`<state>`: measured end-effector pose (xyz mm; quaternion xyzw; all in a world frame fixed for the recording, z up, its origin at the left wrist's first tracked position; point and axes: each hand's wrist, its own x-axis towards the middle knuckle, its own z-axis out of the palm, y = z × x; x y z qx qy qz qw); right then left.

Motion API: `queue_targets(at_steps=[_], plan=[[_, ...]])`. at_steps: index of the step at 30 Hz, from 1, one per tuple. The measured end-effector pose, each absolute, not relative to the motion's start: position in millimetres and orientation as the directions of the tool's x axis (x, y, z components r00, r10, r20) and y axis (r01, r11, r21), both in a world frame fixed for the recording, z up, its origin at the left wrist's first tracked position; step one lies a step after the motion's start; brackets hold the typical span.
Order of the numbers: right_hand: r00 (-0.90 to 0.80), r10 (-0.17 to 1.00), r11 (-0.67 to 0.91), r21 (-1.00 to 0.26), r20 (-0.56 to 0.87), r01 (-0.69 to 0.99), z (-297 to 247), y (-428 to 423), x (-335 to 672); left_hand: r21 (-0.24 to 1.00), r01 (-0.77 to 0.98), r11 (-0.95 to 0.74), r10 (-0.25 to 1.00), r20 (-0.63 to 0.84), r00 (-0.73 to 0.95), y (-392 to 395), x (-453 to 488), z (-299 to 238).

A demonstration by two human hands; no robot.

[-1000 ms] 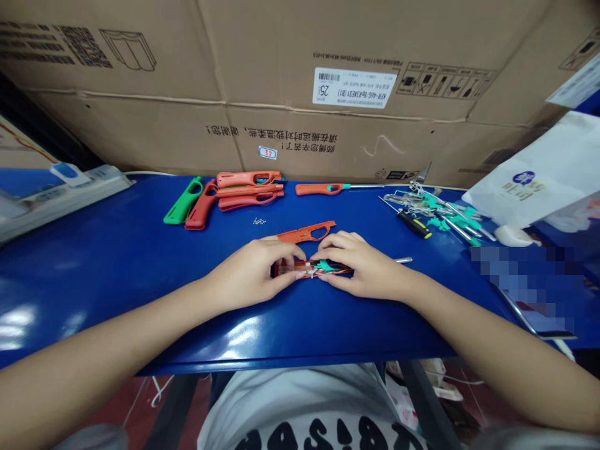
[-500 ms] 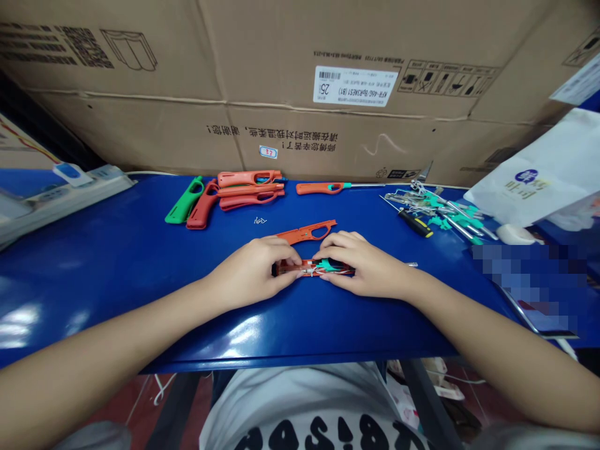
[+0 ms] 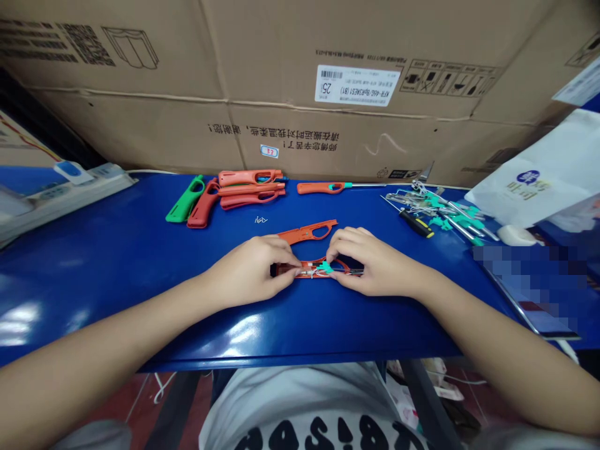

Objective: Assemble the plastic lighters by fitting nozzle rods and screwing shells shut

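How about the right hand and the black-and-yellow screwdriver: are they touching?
Apart: the head view shows blue tabletop between the right hand and the screwdriver.

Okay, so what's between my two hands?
In the head view, an open orange shell spans the gap, with a teal piece and white wires at its middle. Another orange half lies just beyond.

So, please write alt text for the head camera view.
The left hand holds an open orange plastic shell at a glossy blue table; the right hand touches a turquoise plastic part. A brown cardboard box stands behind.
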<state>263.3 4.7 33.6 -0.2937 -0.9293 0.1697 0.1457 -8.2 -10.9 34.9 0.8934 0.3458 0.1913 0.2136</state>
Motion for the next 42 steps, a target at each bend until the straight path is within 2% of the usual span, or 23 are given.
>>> queue_targets(at_steps=[6, 11, 14, 20, 27, 30, 34, 38, 42], plan=[[-0.804, 0.559, 0.799, -0.389, 0.202, 0.458, 31.2, 1.8, 260.8, 0.519, 0.506, -0.689, 0.657, 0.153, 0.738, -7.2, -15.0, 41.9], [-0.87, 0.436, 0.887, -0.277, 0.231, 0.37, 31.0, 1.3, 260.8, 0.513, 0.53, -0.676, 0.673, 0.136, 0.727, -5.8, -15.2, 42.6], [-0.905, 0.382, 0.914, -0.22, 0.188, 0.341, 35.5, 0.6, 263.5, 0.522, 0.535, -0.665, 0.685, 0.139, 0.716, -6.1, -14.5, 42.3], [-0.923, 0.382, 0.913, -0.177, 0.051, 0.368, 39.6, -3.9, 264.6, 0.5, 0.551, -0.668, 0.689, 0.136, 0.712, -5.6, -16.5, 42.7], [-0.913, 0.407, 0.904, -0.148, 0.02, 0.4, 35.3, -4.5, 263.3, 0.484, 0.57, -0.664, 0.699, 0.131, 0.703, -4.6, -17.4, 43.7], [-0.898, 0.428, 0.895, -0.183, 0.101, 0.406, 35.4, -1.8, 264.0, 0.482, 0.566, -0.669, 0.693, 0.128, 0.71, -5.3, -17.6, 44.7], [-0.803, 0.543, 0.83, -0.302, 0.246, 0.469, 38.8, 3.3, 268.5, 0.47, 0.585, -0.661, 0.699, 0.103, 0.708, -7.8, -16.1, 47.3], [-0.797, 0.573, 0.787, -0.398, 0.188, 0.472, 40.2, 5.0, 270.2, 0.484, 0.583, -0.652, 0.712, 0.128, 0.69, -10.8, -12.8, 45.3], [-0.778, 0.614, 0.742, -0.432, 0.131, 0.512, 37.4, 3.6, 265.5, 0.528, 0.536, -0.658, 0.691, 0.141, 0.709, -11.6, -9.6, 38.2]])
